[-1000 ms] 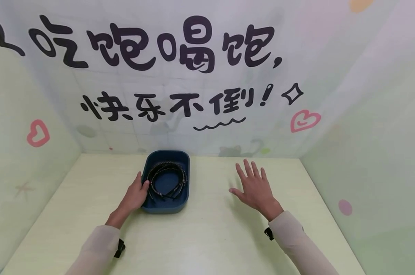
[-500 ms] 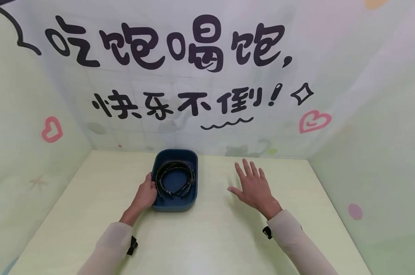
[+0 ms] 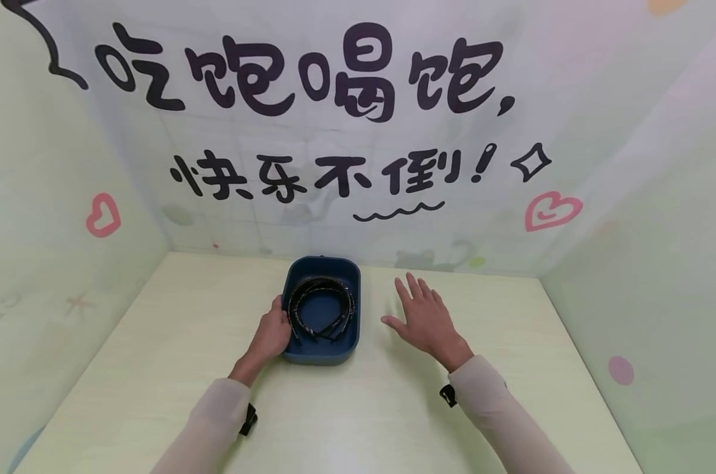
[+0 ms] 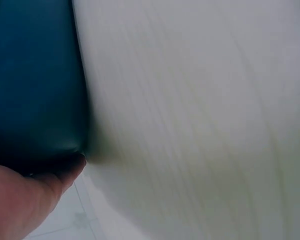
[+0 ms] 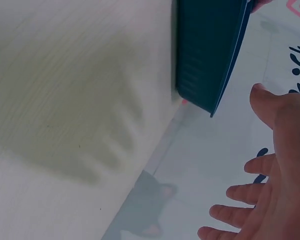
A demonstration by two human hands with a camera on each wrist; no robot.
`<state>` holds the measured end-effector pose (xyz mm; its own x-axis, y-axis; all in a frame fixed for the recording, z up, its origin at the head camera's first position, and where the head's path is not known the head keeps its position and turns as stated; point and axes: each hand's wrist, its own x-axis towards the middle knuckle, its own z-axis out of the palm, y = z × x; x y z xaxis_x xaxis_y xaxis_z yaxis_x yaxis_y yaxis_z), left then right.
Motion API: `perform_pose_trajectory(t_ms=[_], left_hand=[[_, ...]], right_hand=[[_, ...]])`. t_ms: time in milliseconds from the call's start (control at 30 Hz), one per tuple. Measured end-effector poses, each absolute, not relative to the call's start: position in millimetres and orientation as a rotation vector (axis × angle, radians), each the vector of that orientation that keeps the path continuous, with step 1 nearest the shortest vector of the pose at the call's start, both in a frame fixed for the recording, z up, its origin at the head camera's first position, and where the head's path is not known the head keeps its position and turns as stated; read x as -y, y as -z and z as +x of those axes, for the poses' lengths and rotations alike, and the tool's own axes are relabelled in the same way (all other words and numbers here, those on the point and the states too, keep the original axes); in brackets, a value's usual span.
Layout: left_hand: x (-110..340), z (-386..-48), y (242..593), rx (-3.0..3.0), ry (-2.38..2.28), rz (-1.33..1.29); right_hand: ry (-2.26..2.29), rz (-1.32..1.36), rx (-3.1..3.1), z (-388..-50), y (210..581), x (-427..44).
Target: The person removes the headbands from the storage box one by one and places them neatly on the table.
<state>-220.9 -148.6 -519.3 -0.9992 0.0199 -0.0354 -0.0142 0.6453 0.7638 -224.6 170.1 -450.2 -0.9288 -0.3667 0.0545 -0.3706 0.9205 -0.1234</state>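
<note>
A blue rectangular plastic box (image 3: 322, 359) with rounded corners stands on the table near the back wall. Inside it lie several thin black headbands (image 3: 298, 329), curved, with a light pattern and crossing ends. My left hand (image 3: 271, 332) holds the box by its left wall, thumb at the rim; in the left wrist view part of that hand (image 4: 25, 200) lies against the box's outer side (image 4: 35, 80). To the right, my right hand (image 3: 425, 322) hovers over the table, palm down, fingers straight and spread, apart from the box. The right wrist view shows its fingers (image 5: 262, 165) extended.
A pale wooden tabletop (image 3: 334, 421) fills the lower view. A printed fabric wall (image 3: 263, 230) with large dark writing rises right behind the box, and further fabric walls flank both sides. Each sleeve has a small black device (image 3: 448, 395) at the wrist.
The box and my left hand have shifted slightly right along the table. My right hand has drifted left, narrowing the gap. The whole view has also turned a little to the left.
</note>
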Motion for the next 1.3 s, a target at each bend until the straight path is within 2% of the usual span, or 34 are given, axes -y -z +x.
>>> perform_pose_trajectory(t_ms=[167,367,467,867,1300], left_hand=[[146.5,-219.1,519.5,-2.836,-1.309,-0.007],[145.2,-220.5,520.0,-2.839,-1.306,-0.020],[143.5,-221.9,520.7,-2.841,-1.298,-0.003],[144.0,-220.5,521.3,-2.857,-1.281,-0.003],[143.1,-222.0,520.5,-2.861,-1.295,-0.025]], right_hand=[[-0.507,0.606,3.079,-228.9,450.1,-147.9],[-1.218,0.594,3.016,-235.5,448.3,-116.4],[-1.437,0.533,3.009,-238.1,446.8,-101.8],[-1.455,0.376,3.147,-241.7,443.3,-58.7],[-1.490,0.108,2.936,-247.8,449.8,-54.0]])
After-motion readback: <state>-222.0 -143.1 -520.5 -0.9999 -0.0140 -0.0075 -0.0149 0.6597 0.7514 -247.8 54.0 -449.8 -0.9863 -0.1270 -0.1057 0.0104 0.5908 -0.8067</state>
